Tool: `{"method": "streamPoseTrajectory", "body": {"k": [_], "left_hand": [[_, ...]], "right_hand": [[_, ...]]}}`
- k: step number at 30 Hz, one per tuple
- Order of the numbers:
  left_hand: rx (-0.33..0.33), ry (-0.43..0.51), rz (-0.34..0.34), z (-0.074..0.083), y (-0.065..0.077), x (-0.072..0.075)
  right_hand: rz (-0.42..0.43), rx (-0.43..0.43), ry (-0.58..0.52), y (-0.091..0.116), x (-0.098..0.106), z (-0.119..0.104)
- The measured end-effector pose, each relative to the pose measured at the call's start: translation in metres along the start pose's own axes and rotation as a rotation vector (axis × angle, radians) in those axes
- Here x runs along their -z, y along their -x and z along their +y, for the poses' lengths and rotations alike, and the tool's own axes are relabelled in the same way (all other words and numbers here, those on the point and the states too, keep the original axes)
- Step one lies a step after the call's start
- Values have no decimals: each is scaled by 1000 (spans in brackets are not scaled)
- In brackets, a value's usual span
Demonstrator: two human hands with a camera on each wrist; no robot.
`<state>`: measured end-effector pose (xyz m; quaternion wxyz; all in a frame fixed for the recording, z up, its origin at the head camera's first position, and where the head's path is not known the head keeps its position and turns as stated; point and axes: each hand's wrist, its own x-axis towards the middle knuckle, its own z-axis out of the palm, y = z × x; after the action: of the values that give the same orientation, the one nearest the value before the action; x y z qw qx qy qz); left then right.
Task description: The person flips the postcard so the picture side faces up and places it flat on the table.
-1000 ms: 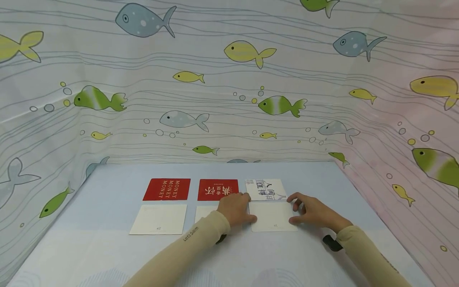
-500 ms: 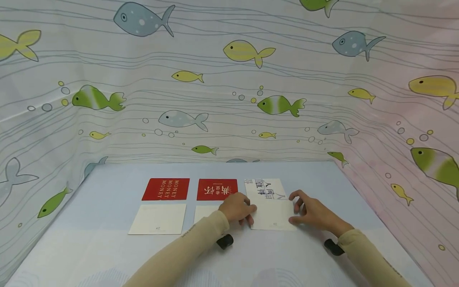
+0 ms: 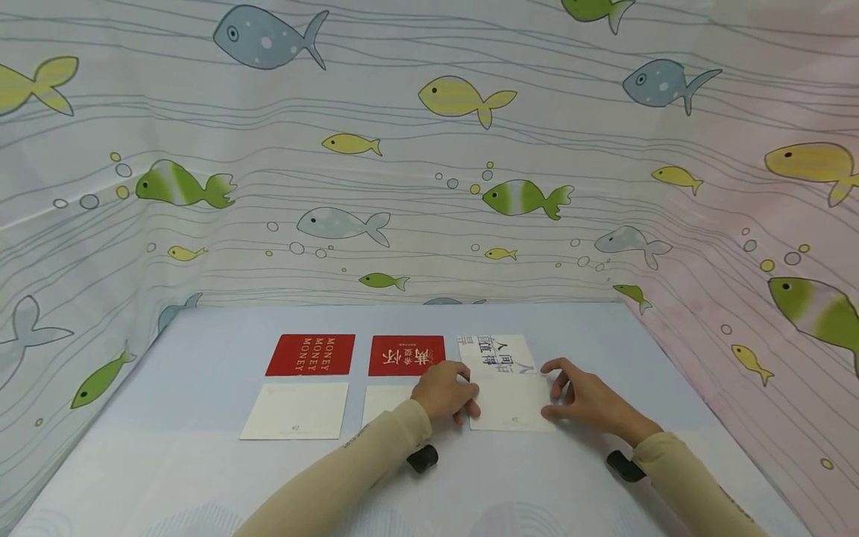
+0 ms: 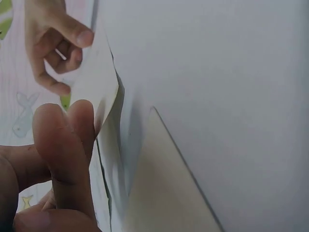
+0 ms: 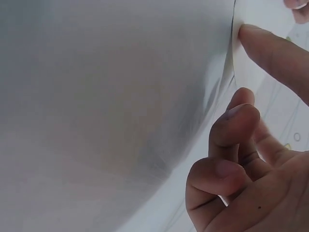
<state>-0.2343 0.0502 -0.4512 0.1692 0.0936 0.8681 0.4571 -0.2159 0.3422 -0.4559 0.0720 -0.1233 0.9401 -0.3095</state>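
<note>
A cream-white card (image 3: 510, 403) lies just below a white card with blue characters (image 3: 495, 354), their edges meeting or slightly overlapping. My left hand (image 3: 444, 389) is at the cream card's left edge, fingers bent and fingertips touching it; no clear pinch shows. In the left wrist view, that card's near corner (image 4: 108, 82) stands slightly off the table. My right hand (image 3: 593, 401) is at its right side, with thumb and forefinger spread along the edge. The right wrist view shows a fingertip (image 5: 246, 33) against the card edge, the other fingers loosely bent.
To the left lie a red card reading MONEY (image 3: 312, 354), a red card with white characters (image 3: 406, 354), and cream cards (image 3: 295, 410) below them, one partly behind my left arm. A fish-patterned cloth (image 3: 416, 171) surrounds the pale table (image 3: 168, 462).
My left hand has drawn its fingers in at the card's left edge. The cream card has shifted slightly away from me, closing the gap to the blue-lettered card. My right hand has barely moved.
</note>
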Motion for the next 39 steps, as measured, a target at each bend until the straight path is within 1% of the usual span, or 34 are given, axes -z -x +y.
{"method": "streamPoseTrajectory", "body": {"k": [5, 8, 12, 15, 19, 21, 25, 29, 35, 39], "left_hand": [[-18, -7, 3, 0, 0, -1], [-17, -10, 10, 0, 0, -1], [-17, -8, 18, 1, 1, -2], [-20, -7, 27, 1, 2, -3], [-23, 3, 34, 1, 4, -3], [-27, 4, 37, 1, 4, -3], [-29, 3, 42, 1, 4, -2], [-26, 7, 55, 1, 3, -2], [-20, 17, 82, 3, 1, 0], [-36, 22, 90, 4, 1, 2]], "right_hand": [[-11, -4, 10, 1, 1, 3], [-25, -66, -17, 1, 2, 3], [-45, -209, -153, 2, 4, 1], [-63, -282, -280, 3, 7, -2], [-91, -280, -361, 4, 9, -3], [-93, -270, -374, 4, 10, -4], [-78, -256, -353, 4, 10, -5], [-45, -236, -320, 2, 10, -7], [-12, -226, -338, 2, 11, -9], [14, -228, -337, 2, 10, -10]]}}
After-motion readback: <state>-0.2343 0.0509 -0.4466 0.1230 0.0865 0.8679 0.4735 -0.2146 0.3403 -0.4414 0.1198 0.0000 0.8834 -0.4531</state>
